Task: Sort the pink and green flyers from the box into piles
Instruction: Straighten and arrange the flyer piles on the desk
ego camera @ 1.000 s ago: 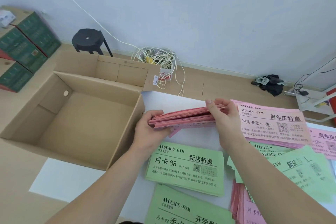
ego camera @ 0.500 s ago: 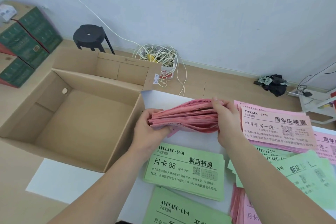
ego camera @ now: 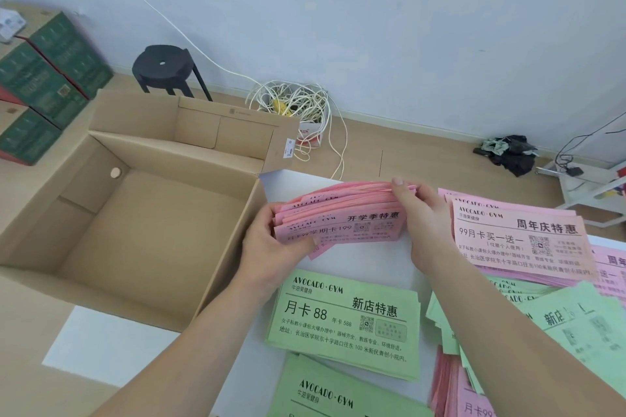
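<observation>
A thick stack of pink flyers (ego camera: 342,215) is held above the white table (ego camera: 369,257), its printed face tilted toward me. My left hand (ego camera: 274,247) grips its left end and my right hand (ego camera: 423,223) grips its right end. The open cardboard box (ego camera: 135,213) to the left shows nothing inside. On the table lie a pink pile (ego camera: 518,240) at the right, a green pile (ego camera: 345,322) in front of me, a second green pile (ego camera: 332,396) at the bottom edge, loose green flyers (ego camera: 559,322) at the right and more pink flyers (ego camera: 460,393) at the lower right.
Green printed cartons (ego camera: 44,85) are stacked at the far left. A black stool (ego camera: 166,68) and a tangle of white cables (ego camera: 298,108) stand by the wall. Dark cloth (ego camera: 508,152) and a white rack (ego camera: 589,183) sit on the floor at the right.
The pink stack has tipped from edge-on to face-up toward me while both hands kept hold of its ends. The flyers fanned slightly at the top.
</observation>
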Demonstrator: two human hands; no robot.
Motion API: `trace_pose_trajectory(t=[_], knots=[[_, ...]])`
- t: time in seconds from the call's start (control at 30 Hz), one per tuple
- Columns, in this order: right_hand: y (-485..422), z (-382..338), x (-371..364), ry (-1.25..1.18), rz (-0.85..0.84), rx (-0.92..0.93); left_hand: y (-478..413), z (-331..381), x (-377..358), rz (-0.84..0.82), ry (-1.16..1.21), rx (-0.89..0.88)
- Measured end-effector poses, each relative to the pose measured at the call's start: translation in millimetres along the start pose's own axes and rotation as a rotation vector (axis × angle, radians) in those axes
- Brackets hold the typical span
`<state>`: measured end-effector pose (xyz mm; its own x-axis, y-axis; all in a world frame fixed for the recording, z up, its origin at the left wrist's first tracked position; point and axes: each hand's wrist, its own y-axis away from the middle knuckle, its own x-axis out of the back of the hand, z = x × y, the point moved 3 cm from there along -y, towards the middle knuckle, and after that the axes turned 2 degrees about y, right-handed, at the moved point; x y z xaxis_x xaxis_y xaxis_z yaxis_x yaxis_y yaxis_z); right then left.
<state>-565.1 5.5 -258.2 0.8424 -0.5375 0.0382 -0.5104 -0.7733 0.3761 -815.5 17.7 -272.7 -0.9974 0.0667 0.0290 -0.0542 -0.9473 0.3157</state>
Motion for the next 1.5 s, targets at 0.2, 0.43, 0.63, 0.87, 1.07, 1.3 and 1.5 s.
trace_pose_trajectory(t=[0.2, 0.43, 0.63, 0.87, 1.07, 1.3, 1.5], knots=[[2, 2, -1, 0.006, 0.042, 0.042, 6, 0, 2, -0.023, -0.022, -0.024], [-1, 5, -4, -0.040, 0.153, 0.062, 8, -6, 4, -0.019, -0.063, -0.057], [-2, 4, -4, -0.099, 0.071, -0.016, 9, 0, -1, -0.052, -0.036, -0.070], [-11, 4, -3, -0.048, -0.008, 0.033, 12, -1, -2, -0.066, -0.027, -0.037], [-20, 8, -2, 0.019, -0.126, -0.064, 14, -3, -4, -0.080, -0.056, -0.059], [-3, -2, -4, 0.020, -0.187, -0.210, 11, 15, -11, -0.026, -0.153, -0.140], [22, -39, 12, 0.305, -0.242, 0.092, 2, 72, -10, -0.091, -0.490, -0.138]])
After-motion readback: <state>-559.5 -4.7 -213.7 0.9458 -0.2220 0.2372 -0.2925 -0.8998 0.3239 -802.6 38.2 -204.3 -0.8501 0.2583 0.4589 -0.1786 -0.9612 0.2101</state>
